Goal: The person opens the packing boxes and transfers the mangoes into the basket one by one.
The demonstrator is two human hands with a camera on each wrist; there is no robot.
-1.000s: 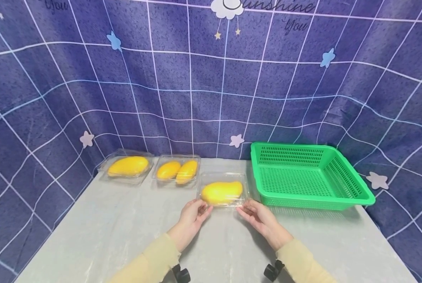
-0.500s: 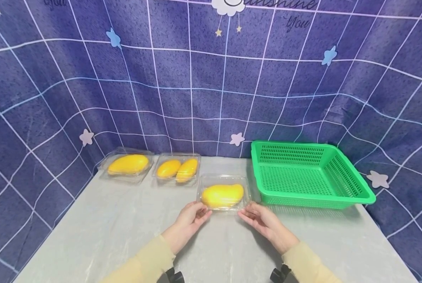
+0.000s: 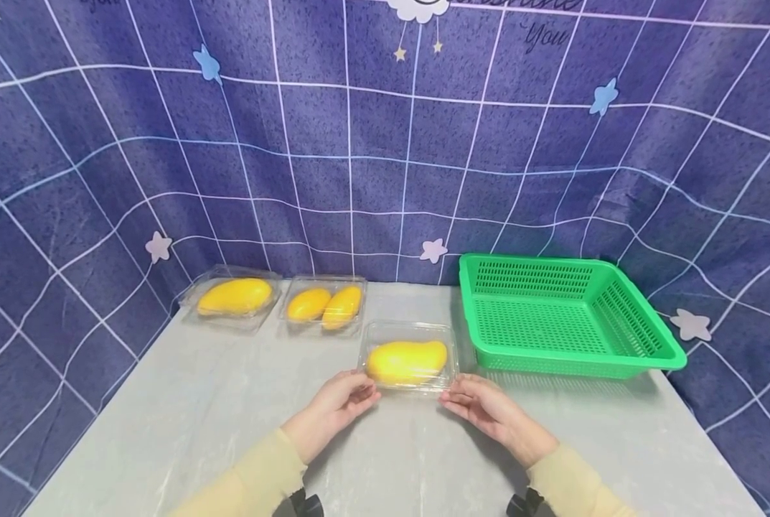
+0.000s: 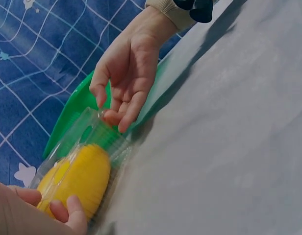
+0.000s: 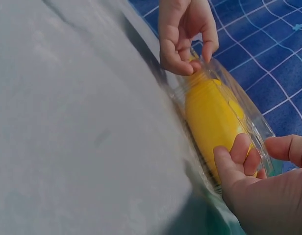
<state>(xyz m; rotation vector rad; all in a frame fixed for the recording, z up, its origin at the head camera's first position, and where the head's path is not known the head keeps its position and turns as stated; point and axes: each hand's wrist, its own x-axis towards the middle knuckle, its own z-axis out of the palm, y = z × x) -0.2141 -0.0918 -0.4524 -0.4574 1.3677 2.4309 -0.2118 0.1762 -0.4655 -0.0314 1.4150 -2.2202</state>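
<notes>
A clear plastic fruit box with one yellow mango inside lies between my hands at the middle of the table. My left hand pinches its near left corner between thumb and fingers. At the near right corner my right hand does the same. In the left wrist view, the right thumb and fingertips meet at the box's end. The right wrist view has the left hand at the opposite end, with the mango showing through the plastic.
Further back on the grey table stand two more clear boxes: one with a single mango, the other with two smaller yellow fruits. A green slotted basket sits to the right. A blue gridded curtain hangs behind.
The box with the mango has come slightly nearer to me, with both hands moving back along with it. The other boxes and the basket have stayed in place. The head view has tilted slightly down.
</notes>
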